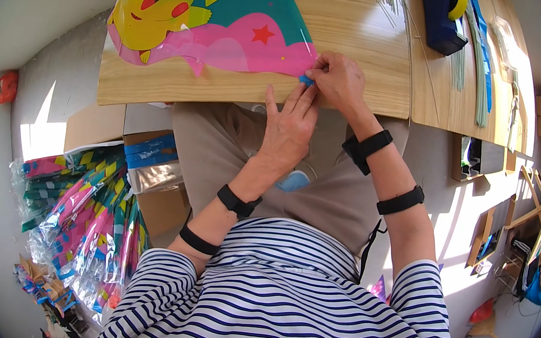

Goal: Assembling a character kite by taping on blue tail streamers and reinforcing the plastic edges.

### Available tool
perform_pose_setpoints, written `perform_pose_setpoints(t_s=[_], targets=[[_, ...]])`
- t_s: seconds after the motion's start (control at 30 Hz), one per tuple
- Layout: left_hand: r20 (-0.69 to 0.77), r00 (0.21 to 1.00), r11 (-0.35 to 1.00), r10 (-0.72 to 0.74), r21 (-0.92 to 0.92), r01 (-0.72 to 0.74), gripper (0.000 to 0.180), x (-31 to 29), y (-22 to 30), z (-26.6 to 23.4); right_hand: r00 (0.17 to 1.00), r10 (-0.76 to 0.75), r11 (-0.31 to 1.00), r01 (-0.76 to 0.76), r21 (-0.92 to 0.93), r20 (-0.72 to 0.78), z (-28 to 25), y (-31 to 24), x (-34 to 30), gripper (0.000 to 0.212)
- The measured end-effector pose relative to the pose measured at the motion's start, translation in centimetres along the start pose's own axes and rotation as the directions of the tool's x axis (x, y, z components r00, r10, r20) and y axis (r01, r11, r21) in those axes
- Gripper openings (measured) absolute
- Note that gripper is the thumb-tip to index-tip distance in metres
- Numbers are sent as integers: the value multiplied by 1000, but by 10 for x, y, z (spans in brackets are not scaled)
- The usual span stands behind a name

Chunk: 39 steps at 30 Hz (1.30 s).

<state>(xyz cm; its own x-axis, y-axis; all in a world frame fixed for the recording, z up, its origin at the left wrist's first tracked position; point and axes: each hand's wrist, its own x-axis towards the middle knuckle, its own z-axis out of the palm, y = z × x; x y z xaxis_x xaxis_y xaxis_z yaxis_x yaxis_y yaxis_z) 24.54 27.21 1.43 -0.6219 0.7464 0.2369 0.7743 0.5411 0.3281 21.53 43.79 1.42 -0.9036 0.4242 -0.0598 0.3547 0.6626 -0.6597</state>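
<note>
1. Printed sheet [231, 53] lies on the table [370, 51], visible long axis left-right, 1 corner pointing right.
2. Right hand [339, 82], angled leftward, narrowly pinches that corner's blue strip [306, 79].
3. Left hand [289, 127] reaches forward, fingers extended; grip unclear.

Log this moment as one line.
left hand: at blue piece | right hand: at corner of printed sheet | sheet: on table | tape dispenser: farther right

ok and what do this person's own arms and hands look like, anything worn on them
The left hand and right hand are bare, with no gloves. Two black bands circle each forearm, one close to the wrist and one nearer the elbow. The short sleeves are white with narrow dark blue stripes.
</note>
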Motion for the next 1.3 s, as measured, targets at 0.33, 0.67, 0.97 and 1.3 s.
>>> perform_pose_setpoints(t_s=[0.33,0.67,0.97,1.3], targets=[[25,1000,1000,-8,-1,8,59,0,0,-2,996,-17,998,12,56,83,-8,2,0,21],[-7,1000,1000,4,8,-4,49,0,2,0,1000,4,999,-4,-51,4,-1,-6,0,22],[-8,1000,996,-3,90,3,50,1,7,4,988,154,973,-148,175,-19,3,3,11,20],[2,1000,995,11,98,-11,48,2,4,0,716,363,919,-171,355,-596,-148,133,44,47]])
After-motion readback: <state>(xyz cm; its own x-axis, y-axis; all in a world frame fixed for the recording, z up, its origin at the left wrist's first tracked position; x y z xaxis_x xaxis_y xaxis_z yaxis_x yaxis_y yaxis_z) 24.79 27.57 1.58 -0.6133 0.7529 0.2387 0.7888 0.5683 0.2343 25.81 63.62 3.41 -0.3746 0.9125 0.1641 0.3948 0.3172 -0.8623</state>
